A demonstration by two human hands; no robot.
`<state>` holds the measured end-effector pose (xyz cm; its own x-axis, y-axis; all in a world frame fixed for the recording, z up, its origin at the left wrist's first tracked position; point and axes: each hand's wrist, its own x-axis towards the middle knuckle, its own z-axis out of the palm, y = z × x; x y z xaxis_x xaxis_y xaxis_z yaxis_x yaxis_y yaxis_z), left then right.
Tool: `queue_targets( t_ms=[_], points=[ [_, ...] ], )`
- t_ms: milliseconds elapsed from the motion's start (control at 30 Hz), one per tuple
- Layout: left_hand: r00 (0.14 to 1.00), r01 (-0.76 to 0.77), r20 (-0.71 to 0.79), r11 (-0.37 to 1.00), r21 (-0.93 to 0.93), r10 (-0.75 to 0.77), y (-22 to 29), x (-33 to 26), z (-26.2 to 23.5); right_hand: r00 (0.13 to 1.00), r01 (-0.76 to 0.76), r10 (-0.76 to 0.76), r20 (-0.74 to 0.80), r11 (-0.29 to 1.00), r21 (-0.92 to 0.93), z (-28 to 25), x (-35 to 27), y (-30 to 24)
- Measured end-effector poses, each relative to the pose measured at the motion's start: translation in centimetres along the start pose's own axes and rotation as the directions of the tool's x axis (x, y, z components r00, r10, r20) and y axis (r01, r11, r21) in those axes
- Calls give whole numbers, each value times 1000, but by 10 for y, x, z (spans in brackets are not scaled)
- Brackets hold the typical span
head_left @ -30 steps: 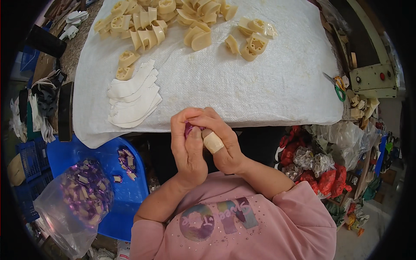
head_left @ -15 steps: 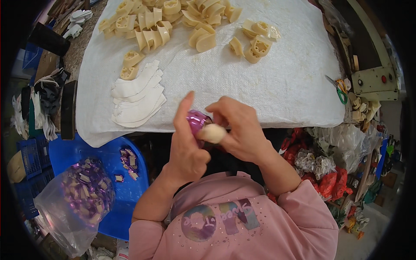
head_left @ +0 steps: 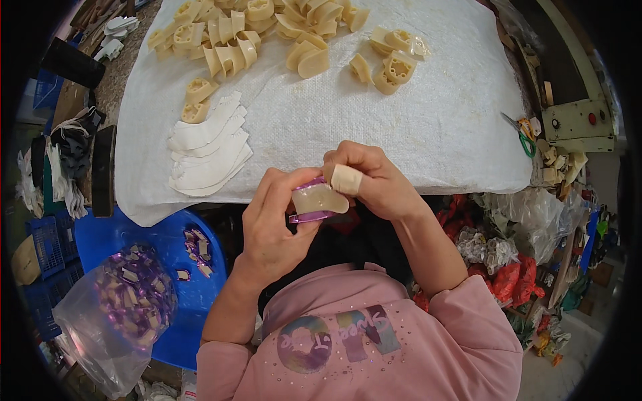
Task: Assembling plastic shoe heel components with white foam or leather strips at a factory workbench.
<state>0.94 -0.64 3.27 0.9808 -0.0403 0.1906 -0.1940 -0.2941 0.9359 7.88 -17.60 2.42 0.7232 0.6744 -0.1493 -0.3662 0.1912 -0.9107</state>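
Observation:
My left hand and my right hand meet just in front of the table edge, both gripping one cream plastic piece with a purple shiny strip around it. A finger of my right hand wears a beige bandage. On the white woven cloth lie a fan of white curved pieces and a heap of cream plastic parts at the far side.
A blue plastic stool at my lower left carries several purple pieces. A clear bag of purple pieces leans beside it. Green-handled scissors and a pale metal machine stand right. Coloured scrap bags lie lower right.
My hands have turned the piece: the purple strip, hidden between my fingers before, now wraps around the cream part, and both hands sit slightly lower and more to the right.

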Motion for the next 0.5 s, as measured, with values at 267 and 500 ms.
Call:
queue_targets(
  t_ms=[267, 500],
  points=[
    [969, -201, -109, 962, 185, 223, -9, 4, 9, 950, 182, -304, -76, 734, -654, 12, -6, 8],
    [936, -278, -144, 924, 262, 322, -4, 4, 17, 968, 234, -244, -54, 962, -141, 10, -9, 15]
  ],
)
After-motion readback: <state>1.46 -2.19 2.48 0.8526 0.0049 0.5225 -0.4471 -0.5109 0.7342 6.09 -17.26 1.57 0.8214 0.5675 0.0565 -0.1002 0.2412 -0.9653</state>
